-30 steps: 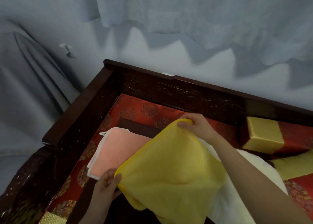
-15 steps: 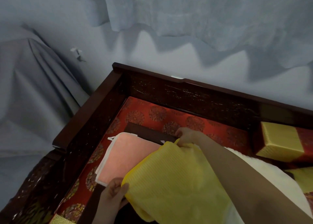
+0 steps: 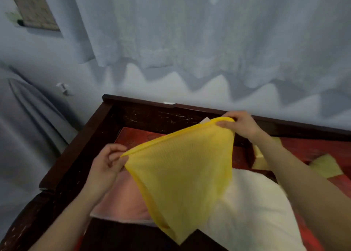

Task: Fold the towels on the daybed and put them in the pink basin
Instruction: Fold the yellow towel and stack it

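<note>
A yellow towel (image 3: 182, 176) hangs in the air over the daybed, stretched along its top hem. My left hand (image 3: 106, 165) pinches the hem's left corner and my right hand (image 3: 241, 124) pinches the right corner, higher and farther back. Beneath it lies a folded pink towel (image 3: 123, 199) with a white edge, partly covered by the yellow one. A white towel (image 3: 252, 212) lies spread to the right. The pink basin is not in view.
The daybed has a dark wooden frame (image 3: 79, 142) at the left and back, and a red patterned cushion (image 3: 136, 135). Gold and red bolsters (image 3: 322, 165) sit at the right. Pale curtains (image 3: 190, 32) hang behind.
Both hands have lifted the yellow towel off the bed and pulled its top hem taut, the right hand moving up and to the right. The view has tilted upward.
</note>
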Available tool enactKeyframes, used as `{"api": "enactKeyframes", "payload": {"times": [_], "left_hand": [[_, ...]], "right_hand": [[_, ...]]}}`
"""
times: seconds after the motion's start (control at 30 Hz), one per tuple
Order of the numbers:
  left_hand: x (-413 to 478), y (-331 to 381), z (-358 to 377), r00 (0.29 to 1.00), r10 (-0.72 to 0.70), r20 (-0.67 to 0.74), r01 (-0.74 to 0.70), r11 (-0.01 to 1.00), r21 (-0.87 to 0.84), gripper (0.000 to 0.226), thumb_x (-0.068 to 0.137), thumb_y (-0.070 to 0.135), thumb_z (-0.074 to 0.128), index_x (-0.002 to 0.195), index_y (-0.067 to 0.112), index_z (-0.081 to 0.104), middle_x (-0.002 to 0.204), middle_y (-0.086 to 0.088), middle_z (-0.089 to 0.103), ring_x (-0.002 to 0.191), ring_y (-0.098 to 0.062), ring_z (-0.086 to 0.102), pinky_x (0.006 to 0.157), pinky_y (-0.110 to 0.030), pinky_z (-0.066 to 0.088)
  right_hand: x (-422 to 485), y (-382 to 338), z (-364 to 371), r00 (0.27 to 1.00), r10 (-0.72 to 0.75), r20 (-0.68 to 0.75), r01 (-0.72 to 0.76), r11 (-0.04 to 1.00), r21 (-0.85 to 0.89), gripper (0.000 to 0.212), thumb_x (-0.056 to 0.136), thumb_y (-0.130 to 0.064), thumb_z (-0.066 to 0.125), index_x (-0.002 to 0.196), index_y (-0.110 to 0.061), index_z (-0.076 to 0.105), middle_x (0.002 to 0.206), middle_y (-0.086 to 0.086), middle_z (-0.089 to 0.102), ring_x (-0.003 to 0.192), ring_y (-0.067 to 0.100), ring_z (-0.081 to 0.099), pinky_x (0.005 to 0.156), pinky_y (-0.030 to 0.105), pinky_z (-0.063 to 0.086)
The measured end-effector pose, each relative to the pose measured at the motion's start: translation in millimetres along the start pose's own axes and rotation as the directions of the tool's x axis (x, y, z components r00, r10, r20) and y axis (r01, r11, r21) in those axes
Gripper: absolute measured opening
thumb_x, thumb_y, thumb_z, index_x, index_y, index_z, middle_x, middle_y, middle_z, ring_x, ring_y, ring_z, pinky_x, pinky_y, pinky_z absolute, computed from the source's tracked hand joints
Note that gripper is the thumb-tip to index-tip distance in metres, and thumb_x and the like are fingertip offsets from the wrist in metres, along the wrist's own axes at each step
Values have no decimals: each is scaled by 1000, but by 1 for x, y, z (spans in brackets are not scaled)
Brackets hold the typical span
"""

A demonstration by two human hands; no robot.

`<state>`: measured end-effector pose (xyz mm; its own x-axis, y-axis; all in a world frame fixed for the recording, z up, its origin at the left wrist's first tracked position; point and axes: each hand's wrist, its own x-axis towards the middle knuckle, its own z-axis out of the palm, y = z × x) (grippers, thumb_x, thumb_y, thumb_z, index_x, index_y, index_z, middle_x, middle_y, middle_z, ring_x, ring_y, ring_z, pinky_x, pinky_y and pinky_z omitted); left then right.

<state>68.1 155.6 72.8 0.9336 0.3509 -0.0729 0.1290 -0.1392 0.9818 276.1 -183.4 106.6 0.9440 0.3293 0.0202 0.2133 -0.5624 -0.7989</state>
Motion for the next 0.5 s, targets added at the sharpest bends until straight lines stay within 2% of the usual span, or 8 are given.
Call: {"api": "enactKeyframes", "payload": {"times": [0.07,0.13,0.2,0.3,0.4,0.5], "left_hand": [[14,41,15,988,100,114,-106,993,49,25,89,-3,54,97,19,64,78,7,74,69,-3,66,65,-18,56],[26,75,27,962,198,186,-222,968,115,29,89,-3,55,93,23,67,80,14,74,73,1,66,69,-15,54],[32,108,42,942,254,221,-283,953,110,31,87,-7,56,90,22,67,74,18,73,70,5,64,70,-11,52],[36,151,69,908,314,276,-365,918,157,35,81,-13,58,86,21,67,66,18,71,64,7,62,65,-5,48],[36,178,96,885,315,342,-384,910,158,35,79,-13,59,81,21,66,71,4,69,60,3,60,63,-10,49],[36,190,125,895,284,344,-364,910,196,18,71,1,59,72,19,62,67,-6,59,59,-10,55,62,-24,49]], "right_hand": [[-20,-10,-38,990,-10,-139,23,996,92,7,77,-19,77,73,-18,71,61,-13,65,58,-6,54,55,9,42],[-38,-18,-72,975,-9,-220,46,986,163,11,77,-18,76,78,-9,70,66,-5,62,58,-4,53,55,9,42],[-58,-24,-102,966,-14,-259,74,972,222,13,74,-22,75,77,-11,68,65,-8,61,60,-1,54,56,10,43],[-85,-23,-139,952,-64,-299,119,978,170,8,79,-14,72,75,-18,67,61,-18,65,61,-5,55,58,9,43],[-108,-15,-169,927,-56,-370,132,974,183,9,78,-11,74,77,-18,68,60,-19,65,60,-5,55,57,10,43],[-126,-2,-188,909,-28,-416,127,969,212,9,75,-10,75,77,-13,67,58,-18,64,59,-4,55,55,11,43]]}}
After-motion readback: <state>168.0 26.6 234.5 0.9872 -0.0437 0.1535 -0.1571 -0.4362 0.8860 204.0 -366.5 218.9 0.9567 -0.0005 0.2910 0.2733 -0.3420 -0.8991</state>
